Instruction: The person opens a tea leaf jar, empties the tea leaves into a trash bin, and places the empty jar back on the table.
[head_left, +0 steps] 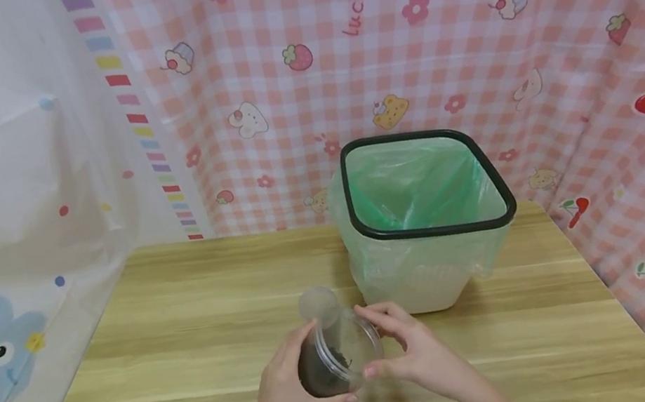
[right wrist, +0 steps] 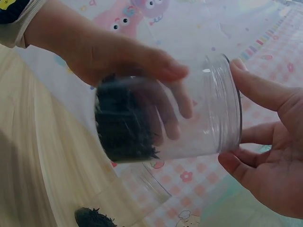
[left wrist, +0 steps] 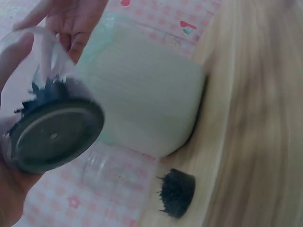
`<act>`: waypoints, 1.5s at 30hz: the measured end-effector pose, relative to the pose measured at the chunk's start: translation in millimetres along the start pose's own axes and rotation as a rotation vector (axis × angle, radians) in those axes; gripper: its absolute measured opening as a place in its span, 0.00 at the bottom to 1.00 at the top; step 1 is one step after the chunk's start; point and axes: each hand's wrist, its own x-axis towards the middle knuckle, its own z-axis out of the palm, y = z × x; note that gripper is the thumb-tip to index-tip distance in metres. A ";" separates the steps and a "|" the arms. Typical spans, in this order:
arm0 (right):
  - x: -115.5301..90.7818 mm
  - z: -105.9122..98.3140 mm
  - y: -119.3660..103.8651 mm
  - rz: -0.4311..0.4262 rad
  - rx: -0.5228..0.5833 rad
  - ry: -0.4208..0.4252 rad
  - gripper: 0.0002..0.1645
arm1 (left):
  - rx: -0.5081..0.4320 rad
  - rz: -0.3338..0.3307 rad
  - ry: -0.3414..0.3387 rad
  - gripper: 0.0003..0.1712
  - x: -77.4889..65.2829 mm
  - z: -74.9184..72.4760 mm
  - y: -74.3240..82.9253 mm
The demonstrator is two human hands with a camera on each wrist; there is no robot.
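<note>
A clear jar (right wrist: 189,109) with dark shredded dry pieces (right wrist: 123,123) in its bottom lies tilted between both hands. My left hand (head_left: 282,382) wraps its body, fingers behind the clear wall and thumb on the near side. At the mouth end, the thumb and fingers of my right hand (head_left: 407,347) grip the edge of the clear lid (head_left: 362,344). A second clear jar (head_left: 318,305) stands on the table just beyond the hands, partly covered by them in the head view. Dark pieces (left wrist: 177,194) also fill its bottom.
A pale bin (head_left: 426,283) with a black rim (head_left: 436,232) and a green bag liner (head_left: 423,191) stands at the table's back right, close to my right hand. The wooden table (head_left: 186,302) meets a pink checked curtain (head_left: 253,91) behind.
</note>
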 end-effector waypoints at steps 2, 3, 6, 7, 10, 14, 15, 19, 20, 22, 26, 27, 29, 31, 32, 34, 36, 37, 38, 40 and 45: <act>-0.8 -2.4 2.1 -0.041 0.019 -0.035 0.42 | -0.064 -0.045 -0.075 0.57 -0.5 -5.1 1.2; -0.9 -3.6 3.0 -0.066 0.029 -0.053 0.42 | -0.106 -0.061 -0.114 0.56 -0.5 -7.6 1.3; -0.9 -7.0 5.9 -0.147 0.065 -0.111 0.43 | -0.231 -0.070 -0.212 0.53 0.6 -13.3 -0.8; -0.9 -8.2 6.7 -0.170 0.079 -0.134 0.43 | -0.269 -0.063 -0.239 0.53 0.9 -14.4 -2.2; -0.9 -11.5 8.7 -0.232 0.132 -0.214 0.44 | -0.403 -0.029 -0.316 0.50 1.0 -15.8 -6.2; 0.1 -15.6 9.9 -0.266 0.214 -0.326 0.45 | -0.558 -0.015 -0.397 0.46 1.0 -17.0 -7.2; 0.3 -16.6 10.1 -0.272 0.227 -0.349 0.45 | -0.585 -0.022 -0.413 0.46 1.1 -17.4 -6.7; 0.7 -19.7 11.2 -0.283 0.251 -0.400 0.45 | -0.607 -0.038 -0.427 0.45 1.0 -18.0 -3.2; 1.0 -20.4 11.6 -0.294 0.268 -0.402 0.45 | -0.591 -0.041 -0.416 0.46 1.0 -17.4 -2.1; 2.3 -20.9 12.4 -0.319 0.325 -0.390 0.44 | -0.541 -0.054 -0.378 0.48 0.9 -15.2 0.1; 5.4 -16.8 13.8 -0.380 0.495 -0.279 0.46 | -0.410 -0.141 -0.255 0.52 1.1 -7.6 4.8; 6.0 -13.8 14.3 -0.386 0.530 -0.238 0.47 | -0.381 -0.166 -0.215 0.52 1.4 -5.5 6.1; 6.4 -5.1 14.6 -0.376 0.566 -0.144 0.51 | -0.334 -0.209 -0.124 0.53 2.3 -1.5 8.6; 6.5 6.4 14.5 -0.357 0.585 -0.047 0.54 | -0.273 -0.216 -0.028 0.53 3.4 2.5 10.6; 6.7 12.6 14.0 -0.343 0.588 -0.003 0.54 | -0.240 -0.199 0.022 0.53 4.2 4.9 11.2; 6.6 24.0 11.2 -0.304 0.579 0.079 0.55 | -0.168 -0.147 0.113 0.52 5.4 9.8 11.7; 6.9 32.0 7.8 -0.269 0.567 0.143 0.54 | -0.083 -0.074 0.188 0.52 6.0 14.4 11.3; 7.2 34.6 5.8 -0.249 0.558 0.167 0.53 | -0.046 -0.036 0.223 0.52 6.2 16.5 10.9; 7.3 36.2 4.0 -0.231 0.554 0.181 0.52 | -0.018 -0.007 0.243 0.53 6.1 18.0 10.7; 7.4 37.1 1.7 -0.201 0.546 0.198 0.50 | 0.011 0.026 0.251 0.54 5.5 19.4 10.9; 7.5 31.4 3.2 -0.282 0.516 0.144 0.47 | -0.106 -0.004 0.120 0.55 1.9 14.3 11.9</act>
